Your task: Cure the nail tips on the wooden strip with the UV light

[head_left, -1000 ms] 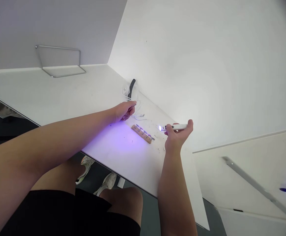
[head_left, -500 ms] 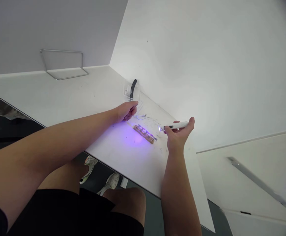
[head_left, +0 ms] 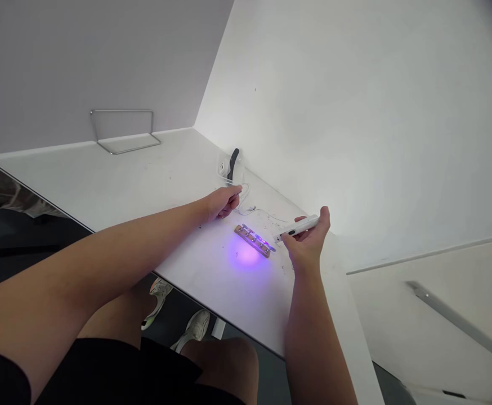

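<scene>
My right hand point(head_left: 307, 242) is closed round a white handheld UV lamp point(head_left: 299, 226), its tip tilted down to the left. Violet light falls on a small wooden strip point(head_left: 252, 241) and the white surface beside it. Several round metal studs line this strip, and small glossy pieces that look like nail tips lie along its far edge, close to the lamp's tip. Beyond the strip's left end, my left hand point(head_left: 224, 202) is closed, thumb against the fingers. Whatever it may hold is hidden from view.
A clear plastic container point(head_left: 240, 169) with a curved black handle-like piece point(head_left: 233, 163) stands against the wall. A thin white cable point(head_left: 267, 214) and small dark scraps lie behind the strip. A bent metal wire frame point(head_left: 123, 152) is at the back left of the white table point(head_left: 144, 180).
The lamp's tip has swung downward, nearer the strip's right end, and its glow on the table is stronger. My left hand keeps its closed pose. The whole view has shifted slightly.
</scene>
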`<move>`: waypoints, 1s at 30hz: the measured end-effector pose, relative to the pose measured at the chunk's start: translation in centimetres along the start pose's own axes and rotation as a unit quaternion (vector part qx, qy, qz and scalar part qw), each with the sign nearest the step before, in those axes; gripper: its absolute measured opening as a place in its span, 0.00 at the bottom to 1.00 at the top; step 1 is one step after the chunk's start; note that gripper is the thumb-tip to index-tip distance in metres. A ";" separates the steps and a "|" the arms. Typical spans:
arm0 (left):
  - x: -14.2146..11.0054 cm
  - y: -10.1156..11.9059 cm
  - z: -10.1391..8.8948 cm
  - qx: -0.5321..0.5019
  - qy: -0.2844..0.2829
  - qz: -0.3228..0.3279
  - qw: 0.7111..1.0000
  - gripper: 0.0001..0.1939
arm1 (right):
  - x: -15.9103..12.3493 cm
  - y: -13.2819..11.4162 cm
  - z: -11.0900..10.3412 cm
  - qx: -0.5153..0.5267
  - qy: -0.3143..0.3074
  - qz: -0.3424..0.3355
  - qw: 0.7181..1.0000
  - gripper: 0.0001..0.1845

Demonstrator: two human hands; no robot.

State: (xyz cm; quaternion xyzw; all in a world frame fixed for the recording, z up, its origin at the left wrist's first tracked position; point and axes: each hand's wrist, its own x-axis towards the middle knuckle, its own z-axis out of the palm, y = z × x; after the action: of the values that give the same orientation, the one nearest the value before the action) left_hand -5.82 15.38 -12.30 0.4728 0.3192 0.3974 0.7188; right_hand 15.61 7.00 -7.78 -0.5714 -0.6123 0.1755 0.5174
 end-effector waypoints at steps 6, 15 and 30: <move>-0.1 0.1 0.1 0.002 0.003 -0.010 1.000 0.23 | 0.0 0.0 0.0 0.006 -0.005 0.004 1.000 0.53; -0.1 0.1 0.1 0.000 0.000 -0.009 1.000 0.22 | -0.5 -0.9 0.1 0.030 -0.009 -0.005 0.999 0.45; -0.5 0.6 0.5 0.011 0.022 -0.011 1.000 0.22 | -0.2 0.2 -0.2 -0.050 -0.003 -0.042 0.998 0.45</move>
State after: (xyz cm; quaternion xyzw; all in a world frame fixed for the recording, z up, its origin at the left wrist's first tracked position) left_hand -5.87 14.86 -11.52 0.4681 0.3448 0.3959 0.7108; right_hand 15.90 6.81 -7.95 -0.5695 -0.6457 0.1244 0.4933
